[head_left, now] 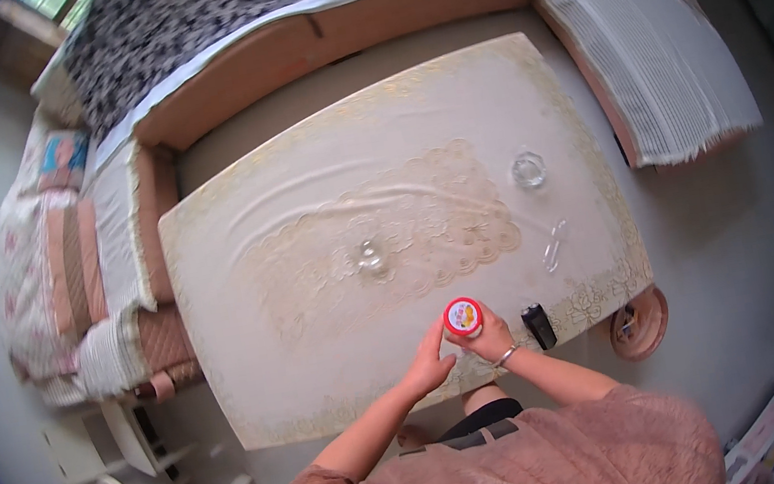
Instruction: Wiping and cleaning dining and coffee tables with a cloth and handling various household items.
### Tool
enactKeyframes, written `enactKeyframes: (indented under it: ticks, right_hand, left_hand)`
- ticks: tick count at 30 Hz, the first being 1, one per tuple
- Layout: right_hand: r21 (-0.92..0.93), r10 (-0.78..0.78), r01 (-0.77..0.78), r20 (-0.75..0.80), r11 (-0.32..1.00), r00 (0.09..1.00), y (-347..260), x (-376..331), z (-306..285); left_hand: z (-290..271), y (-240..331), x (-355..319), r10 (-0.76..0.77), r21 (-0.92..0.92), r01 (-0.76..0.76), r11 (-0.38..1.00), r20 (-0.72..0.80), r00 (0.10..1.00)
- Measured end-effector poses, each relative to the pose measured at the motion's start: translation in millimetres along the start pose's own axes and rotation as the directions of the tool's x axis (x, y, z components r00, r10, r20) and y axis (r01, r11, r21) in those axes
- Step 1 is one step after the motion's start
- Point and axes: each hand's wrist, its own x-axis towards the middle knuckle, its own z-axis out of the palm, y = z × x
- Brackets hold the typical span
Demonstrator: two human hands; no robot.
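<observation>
A jar with a red-rimmed round lid [464, 317], its white top printed with a coloured picture, is held just above the near edge of the table. My right hand [492, 339], with a bracelet at the wrist, is wrapped round the jar's right side. From the left, my left hand [429, 365] reaches up to the jar. Its fingers are stretched out and apart, the tips by the lid's left edge; whether they press on it I cannot tell. The lid hides most of the jar's body.
A black handheld device [539, 326] lies right of my hands. On the cloth-covered table [327, 373] are a clear glass object [370, 258], a glass ashtray-like dish [529, 170] and a clear slender item [555, 246]. Covered sofas [334, 32] surround it; a round bin [639, 324] stands at the right.
</observation>
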Motion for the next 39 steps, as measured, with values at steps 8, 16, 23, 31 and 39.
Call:
enactKeyframes:
  ticks: [8,16,23,31,39]
  right_hand:
    - [0.056,-0.333,0.33,0.255,0.942,0.908,-153.1,-42.8,18.0]
    - [0.417,-0.58,0.404,0.566,0.814,0.585,-271.2,-132.7,83.8]
    - [0.622,-0.66,0.231,0.734,0.748,0.159,-341.5,-264.8,195.7]
    - [0.66,-0.629,0.33,0.748,0.675,-0.21,-389.4,-381.5,330.7]
    - [0.651,-0.497,0.588,0.754,0.48,-0.429,-447.4,-512.2,461.2]
  left_hand:
    - [-93.1,43.9,-145.8,0.29,-0.025,-0.315,0.949,-0.33,0.899]
    - [-147.1,65.1,-345.0,0.439,0.152,-0.424,0.893,-0.507,0.742]
    - [-141.9,23.4,-538.5,0.378,0.203,-0.332,0.921,-0.672,0.637]
    - [-114.1,-44.2,-693.4,0.256,0.192,-0.203,0.96,-0.896,0.363]
    - [-111.0,-118.1,-823.2,0.127,0.134,0.123,0.983,-0.99,0.062]
